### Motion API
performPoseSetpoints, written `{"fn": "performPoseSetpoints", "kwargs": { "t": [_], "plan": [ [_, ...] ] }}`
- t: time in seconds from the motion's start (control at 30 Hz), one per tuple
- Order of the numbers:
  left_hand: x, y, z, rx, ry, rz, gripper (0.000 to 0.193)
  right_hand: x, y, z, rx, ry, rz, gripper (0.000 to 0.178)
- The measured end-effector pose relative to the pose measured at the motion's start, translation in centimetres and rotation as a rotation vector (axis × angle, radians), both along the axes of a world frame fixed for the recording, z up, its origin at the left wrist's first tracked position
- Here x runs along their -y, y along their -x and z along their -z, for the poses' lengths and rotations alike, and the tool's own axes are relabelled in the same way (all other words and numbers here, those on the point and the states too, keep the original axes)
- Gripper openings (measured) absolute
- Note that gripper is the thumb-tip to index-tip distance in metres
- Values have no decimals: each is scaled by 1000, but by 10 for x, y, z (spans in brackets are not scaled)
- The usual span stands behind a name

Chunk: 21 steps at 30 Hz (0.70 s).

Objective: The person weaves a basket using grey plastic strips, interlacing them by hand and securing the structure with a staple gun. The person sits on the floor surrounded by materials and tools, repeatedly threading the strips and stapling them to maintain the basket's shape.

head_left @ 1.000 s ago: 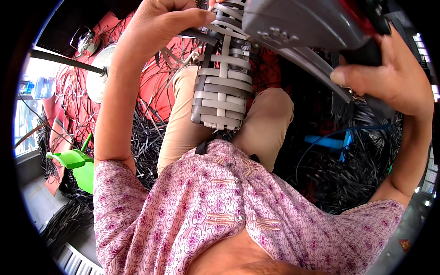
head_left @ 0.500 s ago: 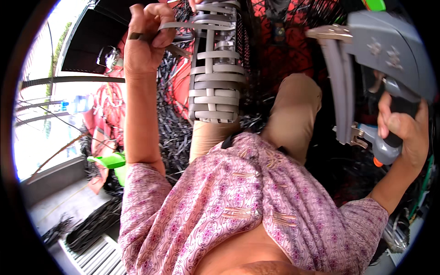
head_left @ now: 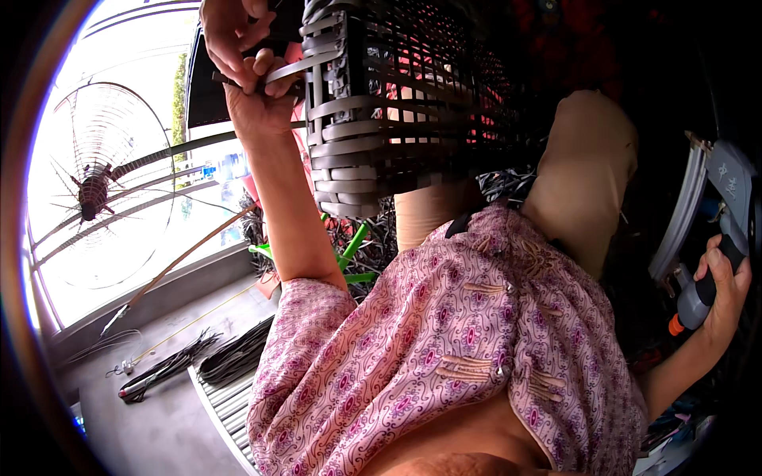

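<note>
My left hand (head_left: 263, 99) is closed, pinching the end of a flat grey strip (head_left: 305, 67) beside a dark woven frame (head_left: 343, 144). The strip runs from my fingers into the weave. This box-shaped piece has shiny grey bands on its near end and an open black lattice along its side. Another person's hand (head_left: 232, 36) reaches in just above my left fingers. Far to the right, my right hand (head_left: 721, 289) is wrapped around the black grip of a grey nail or staple gun (head_left: 732, 181). The gun is held apart from the woven piece.
A wire-caged fan (head_left: 94, 194) stands at the left against the bright opening. Bundles of dark strips (head_left: 238, 349) lie by a slatted bench (head_left: 218, 404) at the lower left. Bright green plastic parts (head_left: 355, 244) sit below my left forearm. Loose strips (head_left: 506, 186) lie between my knees.
The view has swung left, so the woven frame shows more of its lattice side. The gun has moved away from it, lower and to the right. Another person's hand now shows beside my left hand.
</note>
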<state>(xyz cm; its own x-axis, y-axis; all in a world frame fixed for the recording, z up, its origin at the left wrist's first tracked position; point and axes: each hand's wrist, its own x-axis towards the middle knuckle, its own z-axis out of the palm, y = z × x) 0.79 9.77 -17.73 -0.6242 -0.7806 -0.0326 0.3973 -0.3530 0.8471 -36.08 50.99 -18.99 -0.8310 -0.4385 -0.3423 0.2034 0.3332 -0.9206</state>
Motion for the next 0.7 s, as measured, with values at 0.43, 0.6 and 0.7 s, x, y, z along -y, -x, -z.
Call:
{"fn": "performPoseSetpoints", "kwargs": {
  "t": [0.43,0.6,0.7],
  "plan": [
    [-38,12,-26,316,352,-642,40,-54,52,78,213,-87,-78,23],
    [-42,2,-27,406,370,-738,50,-51,27,72,191,-60,-56,23],
    [-54,-4,-45,277,368,-192,63,-47,23,65,189,-60,-55,22]
  ]
}}
